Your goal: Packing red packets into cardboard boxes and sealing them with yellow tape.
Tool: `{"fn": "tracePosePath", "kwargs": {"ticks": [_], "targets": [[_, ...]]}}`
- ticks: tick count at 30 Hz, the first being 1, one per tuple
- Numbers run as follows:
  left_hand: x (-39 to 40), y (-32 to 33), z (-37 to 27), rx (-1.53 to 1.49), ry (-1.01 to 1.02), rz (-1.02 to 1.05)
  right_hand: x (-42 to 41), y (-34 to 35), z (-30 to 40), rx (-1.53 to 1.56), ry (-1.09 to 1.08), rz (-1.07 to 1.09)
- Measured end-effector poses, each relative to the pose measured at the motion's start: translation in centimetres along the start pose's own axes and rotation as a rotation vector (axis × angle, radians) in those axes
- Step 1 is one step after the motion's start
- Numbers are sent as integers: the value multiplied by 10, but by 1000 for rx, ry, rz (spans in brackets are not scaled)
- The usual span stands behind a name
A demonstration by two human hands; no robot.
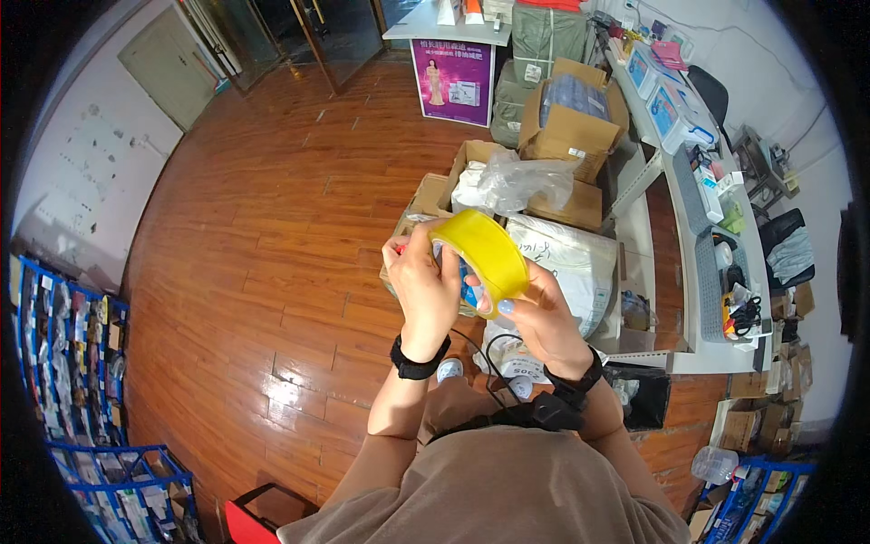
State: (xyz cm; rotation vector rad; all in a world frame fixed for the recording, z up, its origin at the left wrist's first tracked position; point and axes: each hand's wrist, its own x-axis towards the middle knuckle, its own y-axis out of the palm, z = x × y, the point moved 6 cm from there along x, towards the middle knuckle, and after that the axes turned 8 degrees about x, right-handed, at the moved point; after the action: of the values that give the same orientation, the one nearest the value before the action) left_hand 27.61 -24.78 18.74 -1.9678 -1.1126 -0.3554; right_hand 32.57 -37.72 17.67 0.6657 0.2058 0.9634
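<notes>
A wide roll of yellow packing tape [491, 253] is held up in front of my body, tilted, with its cardboard core facing down and left. My left hand [429, 289] grips its left rim, the thumb reaching to the core. On the opposite side, my right hand [544, 318] grips the lower right rim between thumb and fingers. A small red spot shows by the left fingers; I cannot tell what it is. Below the roll, a white woven sack [574, 275] with handwriting lies on the floor, partly hidden by the right hand.
Cardboard boxes [571, 129] and clear plastic wrap [527, 180] stand ahead. A long white counter [707, 204] with grey baskets [715, 299] runs along the right. A black bin [646, 401] sits beneath its near end. Blue shelving racks [75, 340] line the left; a red-and-black object [255, 517] is behind left.
</notes>
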Motion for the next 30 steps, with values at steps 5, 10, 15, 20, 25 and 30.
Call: {"fn": "tracePosePath", "kwargs": {"ticks": [5,10,15,20,25,30], "targets": [[2,-5,-2,55,84,-56,2,-6,-4,27,49,1],[4,-4,0,8,86,-43,3,-6,-7,34,62,16],[4,-1,3,2,42,-17,3,-7,-8,49,63,-1],[3,2,4,-13,35,-19,3,-10,-7,17,56,11],[5,1,1,-26,89,-64,4,-10,-6,38,55,29],[5,1,0,-15,74,-43,4,-9,-5,49,59,24]]}}
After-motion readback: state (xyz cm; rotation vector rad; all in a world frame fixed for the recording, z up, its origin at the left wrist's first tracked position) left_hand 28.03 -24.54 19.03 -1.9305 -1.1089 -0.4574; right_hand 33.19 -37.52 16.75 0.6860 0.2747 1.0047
